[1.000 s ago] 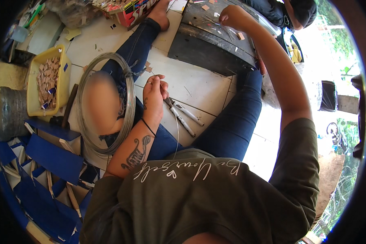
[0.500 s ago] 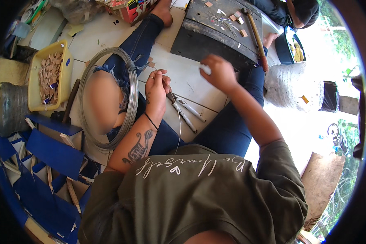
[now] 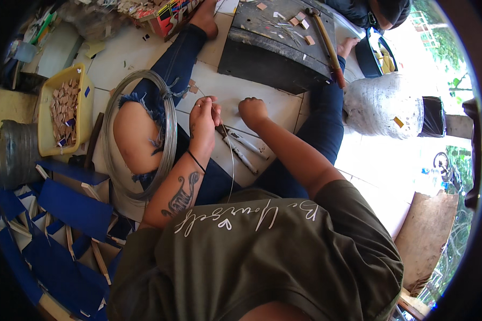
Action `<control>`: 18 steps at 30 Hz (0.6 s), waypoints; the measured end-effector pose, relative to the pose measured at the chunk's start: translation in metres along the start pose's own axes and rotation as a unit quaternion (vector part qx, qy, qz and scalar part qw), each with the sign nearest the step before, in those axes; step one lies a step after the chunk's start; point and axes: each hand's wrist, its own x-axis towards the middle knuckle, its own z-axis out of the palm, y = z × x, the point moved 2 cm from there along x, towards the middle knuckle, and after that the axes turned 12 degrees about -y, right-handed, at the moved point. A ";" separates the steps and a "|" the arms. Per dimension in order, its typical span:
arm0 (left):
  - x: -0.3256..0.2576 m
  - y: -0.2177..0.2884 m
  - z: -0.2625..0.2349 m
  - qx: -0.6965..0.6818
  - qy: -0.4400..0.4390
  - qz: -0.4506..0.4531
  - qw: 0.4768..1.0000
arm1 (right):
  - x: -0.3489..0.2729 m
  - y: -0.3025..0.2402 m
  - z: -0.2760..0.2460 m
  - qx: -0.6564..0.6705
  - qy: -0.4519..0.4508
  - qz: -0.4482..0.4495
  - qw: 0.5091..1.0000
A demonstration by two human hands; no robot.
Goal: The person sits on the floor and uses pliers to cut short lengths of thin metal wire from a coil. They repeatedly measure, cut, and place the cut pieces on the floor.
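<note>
The left hand (image 3: 202,120) pinches a thin wire (image 3: 232,160) between closed fingers above the pliers (image 3: 240,147) on the tiled floor (image 3: 262,101), the right hand (image 3: 253,111) fisted just beside, wire coil (image 3: 166,134) around the left knee.

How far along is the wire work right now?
Already done: blue-covered pieces lie piled at the person's left, and small brown pieces fill the yellow tray. In hand: the left hand pinches a thin wire, with the right hand closed close beside it above the pliers on the floor. Left: the wire coil around the knee looks largely unused.
</note>
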 end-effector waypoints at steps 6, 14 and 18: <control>-0.009 0.006 0.003 -0.061 -0.049 -0.038 0.996 | -0.039 0.027 -0.051 0.355 0.172 -0.108 0.913; -0.015 -0.003 0.015 -0.059 -0.109 -0.081 0.989 | -0.050 0.140 -0.191 0.370 0.267 0.006 0.890; -0.015 -0.005 0.012 -0.036 -0.103 -0.081 0.991 | -0.020 0.146 -0.215 0.168 0.264 -0.009 0.950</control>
